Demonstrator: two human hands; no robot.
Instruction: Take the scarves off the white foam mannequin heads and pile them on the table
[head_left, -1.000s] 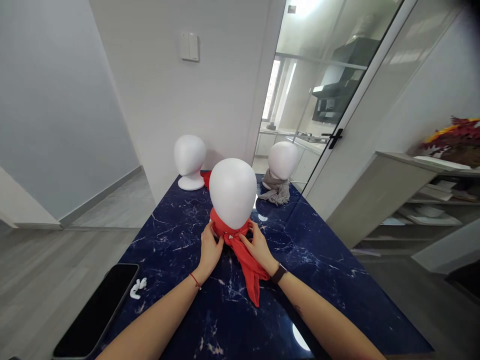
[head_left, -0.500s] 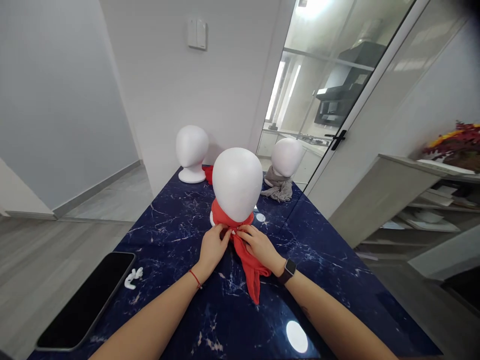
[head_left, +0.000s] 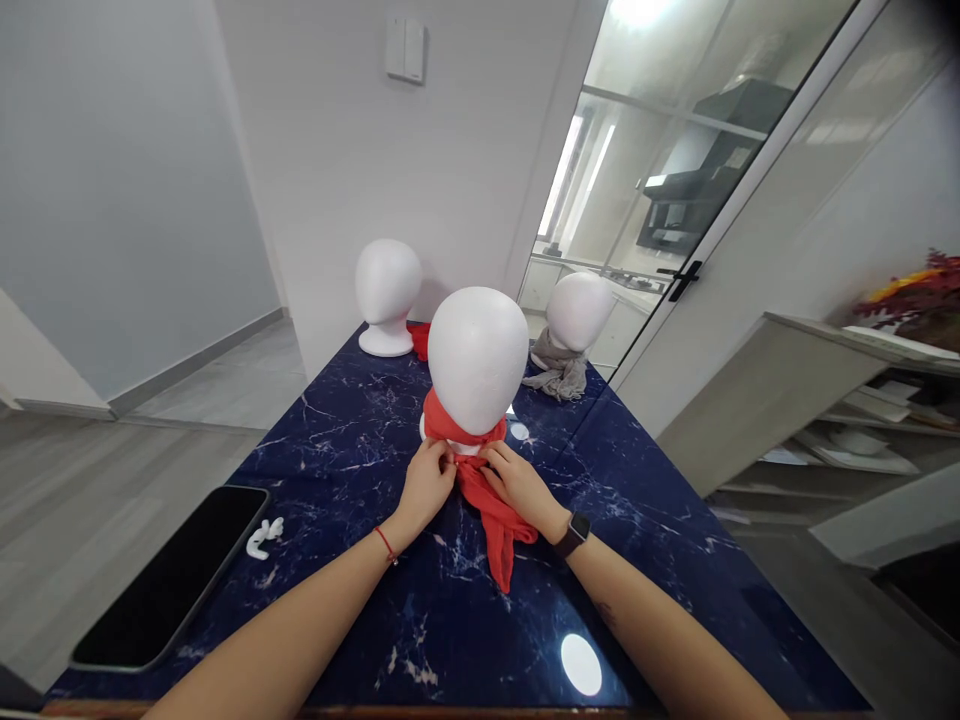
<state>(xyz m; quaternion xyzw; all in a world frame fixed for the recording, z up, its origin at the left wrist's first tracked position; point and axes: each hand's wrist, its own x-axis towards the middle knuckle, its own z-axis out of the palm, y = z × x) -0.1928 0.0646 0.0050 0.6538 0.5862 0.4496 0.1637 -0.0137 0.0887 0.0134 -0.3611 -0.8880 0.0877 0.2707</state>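
A white foam mannequin head (head_left: 478, 355) stands upright in the middle of the dark blue marbled table (head_left: 360, 470). Around its neck goes a red scarf (head_left: 491, 510), whose loose ends hang down in front and lie on the tabletop. My left hand (head_left: 429, 485) pinches the scarf at the left front of the neck. Just to the right, my right hand (head_left: 517, 488) has its fingers curled closed on the same scarf. A strip of white neck shows between the wrapped part and the part in my fingers. My fingertips are partly hidden by the cloth.
Behind on the left stands a bare mannequin head (head_left: 388, 290), with red cloth (head_left: 419, 341) beside it. Another head (head_left: 579, 310) at back right wears a grey scarf (head_left: 559, 372). A phone (head_left: 172, 580) and white earbuds (head_left: 265, 537) lie at the left edge.
Both hands have drawn the scarf's front part slightly down from the neck, so a white gap now shows above it. The camera view has shifted slightly.
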